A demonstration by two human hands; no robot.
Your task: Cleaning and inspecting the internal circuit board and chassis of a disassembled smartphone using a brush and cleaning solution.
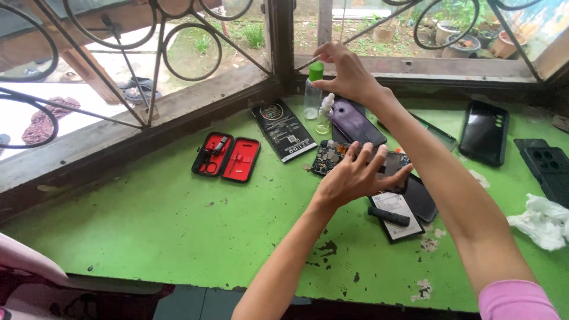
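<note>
My left hand (354,175) rests with spread fingers on an opened phone (332,155) whose circuit board shows, lying on the green table (178,219). My right hand (348,74) reaches to the back of the table and its fingers close around the green cap of a clear bottle (312,92). A thin stick or tool pokes out from that hand toward the left. A small clear dropper bottle (324,115) stands just beside it, next to a purple phone back cover (355,123).
A red open tool case (227,157) and a black flat box (283,129) lie left of the phone. A black battery with a small black tool (393,216), a black phone (484,131), a black case (548,166) and crumpled white tissue (542,222) lie to the right. A window grille stands behind.
</note>
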